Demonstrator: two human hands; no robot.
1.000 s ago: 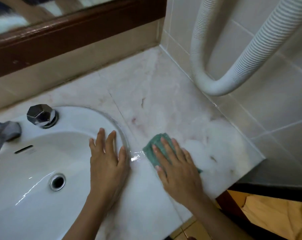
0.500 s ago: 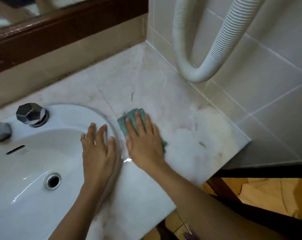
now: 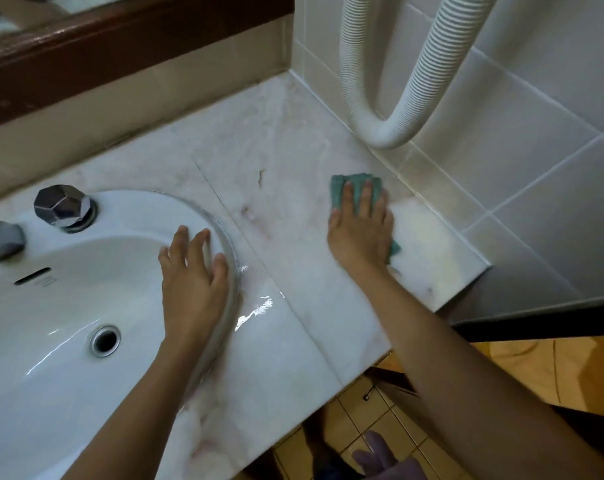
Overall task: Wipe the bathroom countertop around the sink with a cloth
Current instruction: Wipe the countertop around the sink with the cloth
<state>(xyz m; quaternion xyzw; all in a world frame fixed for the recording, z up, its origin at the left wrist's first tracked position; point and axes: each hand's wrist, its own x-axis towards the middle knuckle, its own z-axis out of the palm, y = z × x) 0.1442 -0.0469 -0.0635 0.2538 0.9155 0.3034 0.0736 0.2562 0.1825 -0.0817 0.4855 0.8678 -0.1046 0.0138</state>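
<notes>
Teal cloth (image 3: 340,187) is pinned flat under the right hand (image 3: 361,233), fingers straight and pressing down, not curled round it, on the marble worktop (image 3: 286,306). That's out at roughly 2 o'clock from the sink (image 3: 51,358), just beside the tiled wall (image 3: 501,150). A corner of the cloth pokes out at the hand's 4 o'clock too. The left hand (image 3: 193,282) is spread out flat, holding nothing, resting on the sink's rim at its 3 o'clock side. The drain (image 3: 104,341) sits at 8 o'clock of that hand, and a chrome faceted knob (image 3: 63,207) is at the sink's 12 o'clock. A white ribbed hose (image 3: 383,133) loops down the wall at 12 o'clock of the cloth. There's a wet shine on the worktop next to the rim.
</notes>
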